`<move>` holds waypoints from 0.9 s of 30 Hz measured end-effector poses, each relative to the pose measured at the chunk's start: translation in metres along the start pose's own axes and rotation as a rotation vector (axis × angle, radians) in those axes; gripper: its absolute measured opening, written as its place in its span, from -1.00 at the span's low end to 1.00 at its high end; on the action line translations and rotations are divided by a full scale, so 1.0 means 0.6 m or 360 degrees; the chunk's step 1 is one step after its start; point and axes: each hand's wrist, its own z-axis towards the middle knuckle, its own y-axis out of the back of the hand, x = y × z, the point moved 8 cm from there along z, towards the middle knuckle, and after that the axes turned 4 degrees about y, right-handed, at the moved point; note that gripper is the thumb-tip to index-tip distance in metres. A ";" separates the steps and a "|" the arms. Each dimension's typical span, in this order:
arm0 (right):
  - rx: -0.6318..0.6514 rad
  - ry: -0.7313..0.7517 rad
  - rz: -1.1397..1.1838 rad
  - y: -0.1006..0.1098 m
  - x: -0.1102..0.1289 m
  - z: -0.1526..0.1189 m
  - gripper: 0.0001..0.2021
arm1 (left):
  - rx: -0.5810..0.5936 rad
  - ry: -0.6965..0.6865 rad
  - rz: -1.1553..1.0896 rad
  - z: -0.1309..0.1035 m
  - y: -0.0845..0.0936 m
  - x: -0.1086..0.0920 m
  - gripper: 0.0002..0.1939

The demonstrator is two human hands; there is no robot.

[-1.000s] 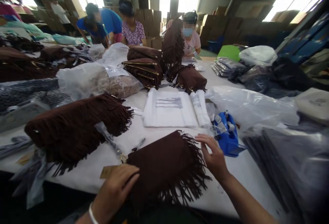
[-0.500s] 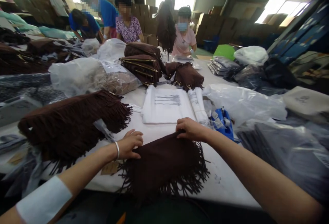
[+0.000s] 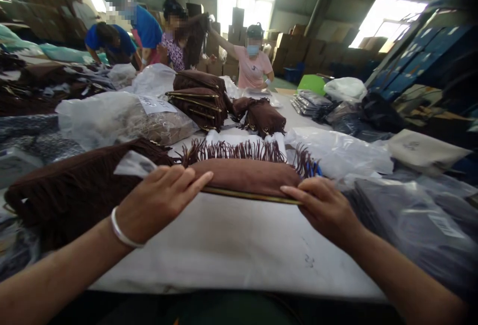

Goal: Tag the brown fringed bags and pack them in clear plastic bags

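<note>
A brown fringed pouch (image 3: 246,174) is held up off the white tabletop between my two hands. Its brass-coloured zipper runs along the edge nearest me, and its fringe points away. My left hand (image 3: 159,200) grips the left end of the zipper edge, the index finger stretched along it. At the right end, my right hand (image 3: 324,208) pinches the same edge with finger and thumb. A clear plastic strip (image 3: 134,164) shows just behind my left hand. The pouch covers most of the white printed bags (image 3: 246,140) behind it.
To the left lies a large brown fringed stack (image 3: 74,180). Filled plastic bags (image 3: 123,118) and more stacked brown pouches (image 3: 201,98) stand farther back. Grey packs in plastic (image 3: 411,220) lie at the right. Co-workers stand across the table, one in a pink shirt (image 3: 254,66).
The pouch has been lifted from the table and turned, so its zipper edge now faces me and its fringe points away. Across the table, a co-worker has swung a brown fringed item leftward.
</note>
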 end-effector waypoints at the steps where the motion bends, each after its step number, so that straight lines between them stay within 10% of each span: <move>1: 0.0013 -0.0009 0.0038 -0.026 0.018 -0.036 -0.58 | 0.0004 0.0030 -0.0032 -0.026 -0.014 -0.031 -0.46; 6: 0.0402 -0.0143 0.0307 -0.178 0.102 -0.226 -0.50 | 0.0189 0.0190 -0.0470 -0.162 -0.137 -0.224 -0.49; 10: 0.0777 -0.0268 0.0369 -0.201 0.124 -0.241 -0.50 | 0.0471 0.0449 -0.0642 -0.205 -0.188 -0.285 -0.47; 17: 0.0437 -0.0105 0.0507 -0.245 0.188 -0.032 -0.45 | 0.0479 0.0909 -0.1139 -0.201 -0.174 -0.208 -0.68; 22: 0.0623 -0.0088 0.0589 -0.351 0.208 -0.047 -0.47 | 0.0419 0.1194 -0.1170 -0.199 -0.200 -0.098 -0.79; 27: 0.0658 -0.0094 0.0576 -0.350 0.204 -0.056 -0.48 | 0.0465 0.1173 -0.1392 -0.139 -0.277 -0.071 -0.72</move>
